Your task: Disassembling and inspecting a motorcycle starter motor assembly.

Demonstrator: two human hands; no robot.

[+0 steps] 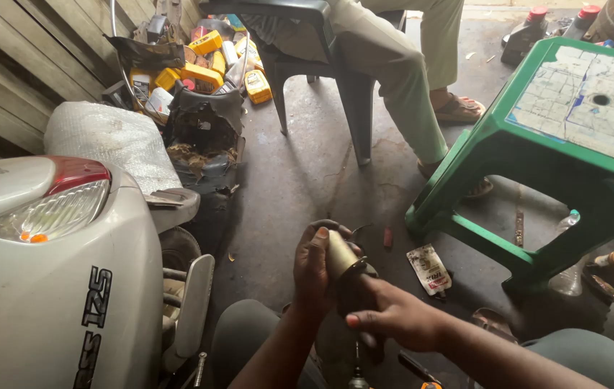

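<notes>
One green table (pixel 498 137), one dark chair (pixel 307 43), one scooter (pixel 47 288), perhaps six yellow containers (pixel 199 72).

Both arms come up from the bottom of the view, bare to the forearm, with the knees bent on either side. The left hand (pixel 314 270) is raised upright, back of the hand turned toward the viewer, its fingers curled in a grip and the thumb (pixel 320 238) pointing up along the top. The right hand (pixel 393 313) lies lower and flatter, reaching leftward from the right forearm, palm down, its fingers closed together just beside the left wrist. The two hands are touching or nearly so.
</notes>
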